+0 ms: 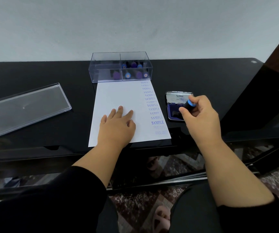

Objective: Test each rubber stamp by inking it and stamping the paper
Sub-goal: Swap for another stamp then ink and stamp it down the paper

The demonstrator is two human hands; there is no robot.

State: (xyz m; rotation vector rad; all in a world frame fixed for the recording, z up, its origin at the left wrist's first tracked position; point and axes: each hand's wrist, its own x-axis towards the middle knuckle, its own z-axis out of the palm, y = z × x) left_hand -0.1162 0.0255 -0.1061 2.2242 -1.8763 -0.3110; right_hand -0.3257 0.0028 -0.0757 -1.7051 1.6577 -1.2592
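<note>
The right hand (201, 115) gripped a stamp (188, 106) tilted over the open ink pad (174, 111), with the paper (118, 96) just to its left, pinned flat by the left hand (118, 125), fingers straight, while more stamps lay in the far clear box (120, 68), mostly its right compartments.

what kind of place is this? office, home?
Probably a home desk set up for stamping, not a workshop: a glossy black table against a plain wall, patterned floor tiles seen below its edge, and a slipper on the person's foot.
</note>
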